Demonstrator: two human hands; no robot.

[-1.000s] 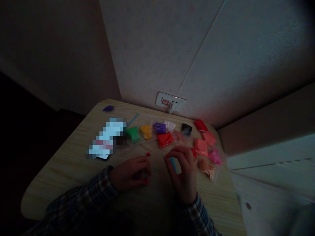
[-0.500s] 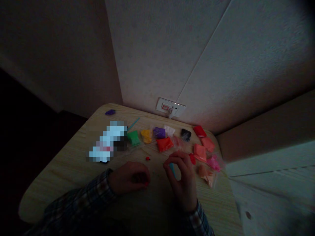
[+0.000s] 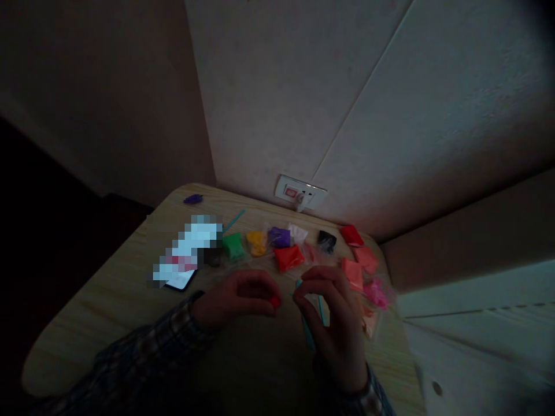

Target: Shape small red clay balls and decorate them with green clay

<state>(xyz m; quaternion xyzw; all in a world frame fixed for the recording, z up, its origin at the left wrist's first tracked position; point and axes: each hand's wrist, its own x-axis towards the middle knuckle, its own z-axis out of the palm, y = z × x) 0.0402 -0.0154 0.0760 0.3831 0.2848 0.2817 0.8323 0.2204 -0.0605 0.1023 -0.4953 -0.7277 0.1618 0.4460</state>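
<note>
Between the thumb and fingers of my left hand is a small red ball, which looks like modelling clay. My right hand faces it a short way to the right, thumb and forefinger pinched together. What that pinch holds is too small and dark to name. Around and behind the right fingers show narrow teal pieces, partly covered by the hand; whether the hand touches them I cannot tell. Beyond both hands lies a bright red packet on the wooden table.
Packets run along the far side: green, yellow, purple, black, coral and pink. A phone with a blurred screen lies left, near a teal stick and a small purple piece. A wall socket is behind.
My left hand has moved right and up with the red ball, closer to my right hand. The right hand has shifted slightly right. The small red piece on the table is out of sight.
</note>
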